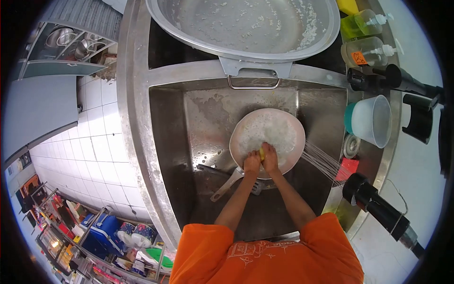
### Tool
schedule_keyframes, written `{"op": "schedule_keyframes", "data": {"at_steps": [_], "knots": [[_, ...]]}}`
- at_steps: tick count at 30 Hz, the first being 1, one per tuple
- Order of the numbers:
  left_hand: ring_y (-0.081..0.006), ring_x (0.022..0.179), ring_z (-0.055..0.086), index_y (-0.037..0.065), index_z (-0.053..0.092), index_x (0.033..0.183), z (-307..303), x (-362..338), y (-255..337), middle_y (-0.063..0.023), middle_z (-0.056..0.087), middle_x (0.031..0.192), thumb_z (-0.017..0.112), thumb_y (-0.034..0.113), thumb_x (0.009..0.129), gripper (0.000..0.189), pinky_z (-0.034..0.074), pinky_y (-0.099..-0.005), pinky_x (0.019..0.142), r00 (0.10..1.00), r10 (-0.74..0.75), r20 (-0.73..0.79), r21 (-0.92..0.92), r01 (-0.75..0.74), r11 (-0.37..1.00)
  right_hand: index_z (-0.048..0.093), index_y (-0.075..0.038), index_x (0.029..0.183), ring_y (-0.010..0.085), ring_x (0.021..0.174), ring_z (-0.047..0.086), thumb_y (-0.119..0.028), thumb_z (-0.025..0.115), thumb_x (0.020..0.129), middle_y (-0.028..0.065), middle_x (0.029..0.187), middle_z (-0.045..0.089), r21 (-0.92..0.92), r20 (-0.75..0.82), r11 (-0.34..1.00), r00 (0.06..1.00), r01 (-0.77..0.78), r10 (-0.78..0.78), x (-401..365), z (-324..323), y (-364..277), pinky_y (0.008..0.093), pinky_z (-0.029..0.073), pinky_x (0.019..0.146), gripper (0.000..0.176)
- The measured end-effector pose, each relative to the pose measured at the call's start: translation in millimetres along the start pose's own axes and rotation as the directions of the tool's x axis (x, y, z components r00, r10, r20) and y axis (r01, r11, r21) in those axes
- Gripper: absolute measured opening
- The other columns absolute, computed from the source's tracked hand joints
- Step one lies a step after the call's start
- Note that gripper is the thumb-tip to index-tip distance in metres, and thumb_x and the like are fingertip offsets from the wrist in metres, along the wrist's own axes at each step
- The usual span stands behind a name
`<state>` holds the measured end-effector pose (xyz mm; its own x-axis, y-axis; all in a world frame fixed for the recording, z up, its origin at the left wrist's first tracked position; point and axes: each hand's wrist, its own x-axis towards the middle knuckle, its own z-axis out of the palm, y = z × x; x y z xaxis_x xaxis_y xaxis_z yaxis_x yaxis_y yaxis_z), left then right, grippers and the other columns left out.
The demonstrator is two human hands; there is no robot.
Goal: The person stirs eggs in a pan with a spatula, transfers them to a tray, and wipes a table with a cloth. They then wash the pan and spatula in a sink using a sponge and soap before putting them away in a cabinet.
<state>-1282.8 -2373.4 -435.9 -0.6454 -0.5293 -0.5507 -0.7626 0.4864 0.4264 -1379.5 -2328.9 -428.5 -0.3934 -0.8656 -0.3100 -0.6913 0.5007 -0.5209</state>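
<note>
My left hand (252,163) and my right hand (270,159) are close together over the near part of a pale pink frying pan (296,127). Between their closed fingers shows a small yellow sponge (262,154). White suds and cloudy water cover much of the pan's inside. The pan rests in a steel sink (213,102), its handle (228,185) pointing toward the lower left. Partly hidden under the handle lies a slotted spatula (257,188) with a dark grip.
From the right, a black spray faucet (373,201) sends thin water streams to the pan's edge. A large grey tub (227,28) with food bits sits beyond the sink. Soap bottles (364,51) and a white container (371,121) line the right ledge, beside a red square (347,169).
</note>
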Motion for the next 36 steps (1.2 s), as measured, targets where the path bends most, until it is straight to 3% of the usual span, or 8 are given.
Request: {"op": "schedule_keyframes", "data": {"at_steps": [2,10,17,19,21,27,31,36], "knots": [[-0.0237,0.098,0.05,0.006,0.054,0.099,-44,-5,11,-0.0075,0.052,0.098,0.055,0.011,0.077,0.023,0.05,-0.0331,0.075,0.92,0.145,-0.365,0.227,-0.063,0.972,0.046,-0.003,0.112,0.0396,0.101,0.047,0.002,0.06,0.065,0.02,0.115,0.043,-0.092,-0.035,0.992,0.995,0.085,-0.089,3,-8,-7,0.0446,0.037,0.092,0.049],[-0.0269,0.1,0.05,0.007,0.058,0.093,-5,3,3,-0.0082,0.059,0.086,0.056,0.011,0.076,0.017,0.05,-0.0338,0.075,0.926,0.032,-0.377,0.119,0.014,0.993,0.045,-0.003,0.114,0.0402,0.102,0.047,0.007,0.061,0.061,0.0196,0.112,0.045,0.035,0.066,0.996,0.994,0.082,-0.085,7,-20,-18,0.0446,0.042,0.087,0.056],[-0.029,0.101,0.055,0.004,0.06,0.087,-20,-2,8,-0.013,0.062,0.092,0.057,0.015,0.076,0.015,0.05,-0.037,0.081,0.967,-0.111,0.23,-0.126,0.143,0.982,0.043,-0.003,0.116,0.0407,0.103,0.047,0.005,0.064,0.06,0.023,0.107,0.049,0.03,0.29,0.999,0.957,-0.011,0.002,-5,-31,2,0.0465,0.042,0.085,0.06],[-0.029,0.102,0.055,0.004,0.059,0.089,-14,-12,3,-0.0148,0.06,0.098,0.058,0.014,0.075,0.018,0.049,-0.0362,0.083,0.989,-0.146,0.005,-0.085,0.146,0.986,0.043,-0.003,0.116,0.0414,0.103,0.047,0.005,0.064,0.06,0.0231,0.11,0.048,0.0,0.38,0.997,0.923,-0.072,0.066,0,-39,7,0.0467,0.041,0.086,0.061],[-0.029,0.104,0.055,0.003,0.058,0.091,-9,-15,1,-0.0166,0.058,0.105,0.06,0.014,0.074,0.02,0.048,-0.0355,0.085,0.963,-0.179,-0.203,-0.047,0.173,0.984,0.042,-0.004,0.118,0.0423,0.105,0.047,0.007,0.063,0.06,0.0228,0.112,0.048,0.031,-0.202,0.987,0.966,-0.156,0.159,-5,-34,11,0.0466,0.041,0.086,0.063],[-0.0322,0.108,0.052,-0.001,0.045,0.117,-38,-13,-3,-0.0185,0.052,0.116,0.056,0.012,0.077,0.043,0.046,-0.0379,0.088,0.974,-0.21,0.083,-0.089,0.217,0.972,0.043,-0.006,0.116,0.0415,0.104,0.049,0.009,0.063,0.059,0.02,0.108,0.051,0.264,-0.081,0.964,0.996,-0.01,0.032,-7,-20,14,0.0433,0.043,0.086,0.062],[-0.0332,0.11,0.051,0.0,0.042,0.124,-11,-1,-14,-0.0195,0.05,0.119,0.052,0.008,0.078,0.047,0.045,-0.0405,0.088,0.971,-0.236,0.047,-0.217,0.241,0.946,0.043,-0.006,0.115,0.0392,0.1,0.053,0.008,0.064,0.061,0.0193,0.102,0.054,0.336,-0.129,0.909,0.945,-0.245,0.302,-5,-29,2,0.041,0.044,0.085,0.059],[-0.0377,0.1,0.055,0.001,0.049,0.115,23,-14,1,-0.022,0.054,0.109,0.053,0.006,0.077,0.038,0.047,-0.0435,0.084,0.977,-0.088,-0.194,-0.188,0.051,0.981,0.043,-0.006,0.116,0.0387,0.099,0.053,0.005,0.064,0.065,0.0195,0.105,0.055,0.234,-0.072,0.961,0.983,-0.146,0.167,-8,-41,2,0.042,0.044,0.085,0.057]]}}
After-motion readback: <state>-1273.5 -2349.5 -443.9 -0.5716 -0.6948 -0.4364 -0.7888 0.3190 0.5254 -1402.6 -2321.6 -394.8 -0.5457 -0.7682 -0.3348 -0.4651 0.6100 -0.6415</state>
